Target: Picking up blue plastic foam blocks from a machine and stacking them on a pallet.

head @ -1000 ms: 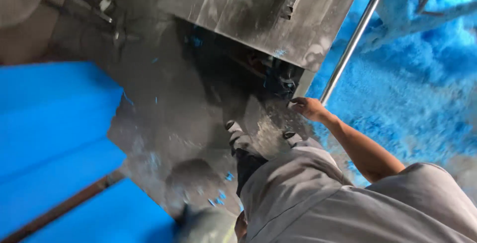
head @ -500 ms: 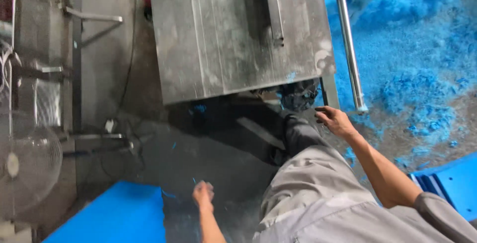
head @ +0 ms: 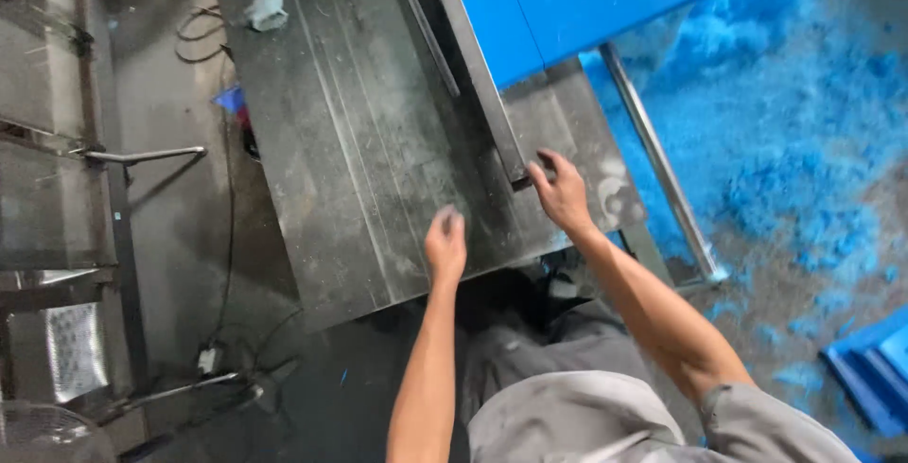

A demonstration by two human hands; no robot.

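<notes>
I stand at a grey, scuffed metal work table (head: 359,170). A long metal guide rail (head: 473,66) runs across its top, with a big blue board (head: 586,0) lying against the rail's far side. My right hand (head: 560,193) has its fingers spread, and the fingertips touch the near end of the rail. My left hand (head: 445,245) hovers just over the table's near edge, palm down with fingers loosely extended, and holds nothing. My grey trousers show below.
A crumpled white cloth or glove (head: 265,11) lies at the table's far left corner. A metal tube (head: 657,165) runs along the table's right side. Blue shavings (head: 794,141) cover the floor on the right. Cables (head: 227,274), metal mesh frames (head: 47,208) and a fan (head: 38,435) are on the left.
The view has swung onto the table top. My left hand rose from near the floor to the table's edge. My right hand moved from the table's right corner to the rail's end.
</notes>
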